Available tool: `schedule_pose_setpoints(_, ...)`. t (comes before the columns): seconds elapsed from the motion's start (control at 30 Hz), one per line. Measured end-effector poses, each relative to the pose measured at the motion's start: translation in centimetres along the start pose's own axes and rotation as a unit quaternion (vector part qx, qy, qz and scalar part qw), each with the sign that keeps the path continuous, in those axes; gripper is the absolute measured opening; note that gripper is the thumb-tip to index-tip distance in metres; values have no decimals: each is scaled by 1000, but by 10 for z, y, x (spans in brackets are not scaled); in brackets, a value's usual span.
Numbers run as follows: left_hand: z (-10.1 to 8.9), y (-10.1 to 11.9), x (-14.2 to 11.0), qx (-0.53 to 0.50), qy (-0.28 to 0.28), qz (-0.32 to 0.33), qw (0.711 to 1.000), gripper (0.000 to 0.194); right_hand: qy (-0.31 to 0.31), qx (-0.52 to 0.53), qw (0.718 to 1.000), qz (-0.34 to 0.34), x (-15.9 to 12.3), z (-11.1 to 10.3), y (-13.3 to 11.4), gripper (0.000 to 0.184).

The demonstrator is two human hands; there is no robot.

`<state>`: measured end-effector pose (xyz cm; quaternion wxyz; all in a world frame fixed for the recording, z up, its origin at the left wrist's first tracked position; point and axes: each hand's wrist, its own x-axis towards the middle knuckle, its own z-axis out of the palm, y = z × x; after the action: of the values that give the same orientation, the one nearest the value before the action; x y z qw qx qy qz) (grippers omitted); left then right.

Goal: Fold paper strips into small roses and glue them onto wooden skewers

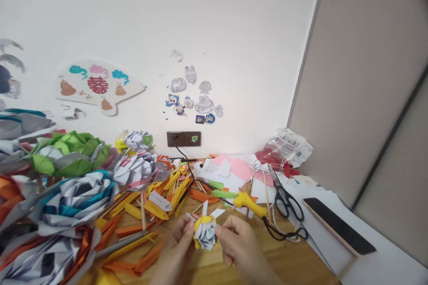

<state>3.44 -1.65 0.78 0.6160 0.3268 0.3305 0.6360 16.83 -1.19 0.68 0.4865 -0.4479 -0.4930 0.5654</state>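
Both my hands are low in the middle of the head view, over a wooden table (294,262). Between them is a small paper flower (204,231) with grey-white petals and a yellow outer layer. My left hand (179,245) pinches its left side, fingers closed on it. My right hand (239,245) pinches its right edge with thumb and fingers. White paper strips stick up just behind the flower.
A yellow glue gun (249,205) with a black cord and black scissors (284,198) lie just right of my hands. A dark phone (337,230) sits at the far right. Large paper flowers (73,196) and folded orange and yellow strips (157,205) crowd the left.
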Motion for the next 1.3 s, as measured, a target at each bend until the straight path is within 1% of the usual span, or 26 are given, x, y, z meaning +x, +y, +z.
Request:
schedule_pose_setpoints(0.07,1,2,-2,-14,-4,-19,1000,27,9,-16,999,-44,-4,0,-4,38)
schedule_pose_setpoints(0.17,3,5,-6,-50,-4,-42,998,20,45,-38,991,-124,-9,1,-9,28)
schedule_pose_setpoints(0.23,4,6,-8,-71,3,-58,996,18,74,-48,983,-162,-10,1,-8,23)
schedule_pose_setpoints(0.3,4,6,-9,-76,7,-67,995,18,104,-74,971,-202,-8,-1,-3,16)
schedule_pose_setpoints(0.37,4,6,-9,-68,-1,-68,995,18,109,-125,953,-253,-4,-4,6,9)
schedule_pose_setpoints(0.47,3,5,-8,-61,-23,-68,996,19,84,-201,923,-316,1,-9,18,5)
schedule_pose_setpoints(0.53,2,2,-6,-66,-30,-64,995,20,85,-218,915,-328,2,-11,22,4)
schedule_pose_setpoints(0.63,0,-1,-4,-62,-33,-53,996,23,97,-221,912,-331,3,-12,22,4)
schedule_pose_setpoints(0.7,-1,-3,-2,-46,-31,-48,997,26,98,-232,901,-352,2,-12,20,5)
schedule_pose_setpoints(0.8,-2,-3,-2,-19,-27,-44,998,29,111,-260,871,-401,1,-10,16,4)
schedule_pose_setpoints(0.93,-1,-2,-2,6,-31,-44,999,32,121,-314,824,-457,-2,-11,12,8)
schedule_pose_setpoints(1.0,-2,-4,-1,15,-34,-41,999,32,126,-332,807,-472,-2,-11,11,11)
schedule_pose_setpoints(1.03,-2,-5,-1,17,-35,-38,999,32,132,-336,803,-474,-2,-12,12,12)
schedule_pose_setpoints(1.07,-3,-6,-1,17,-37,-36,999,31,139,-337,805,-469,-3,-12,12,13)
schedule_pose_setpoints(1.13,-5,-9,0,19,-43,-32,998,30,149,-326,824,-440,-2,-12,14,13)
schedule_pose_setpoints(1.2,-6,-11,1,21,-47,-30,998,31,150,-291,860,-391,-3,-10,17,14)
schedule_pose_setpoints(1.3,-6,-11,0,29,-47,-29,998,33,158,-201,914,-316,-3,-4,20,21)
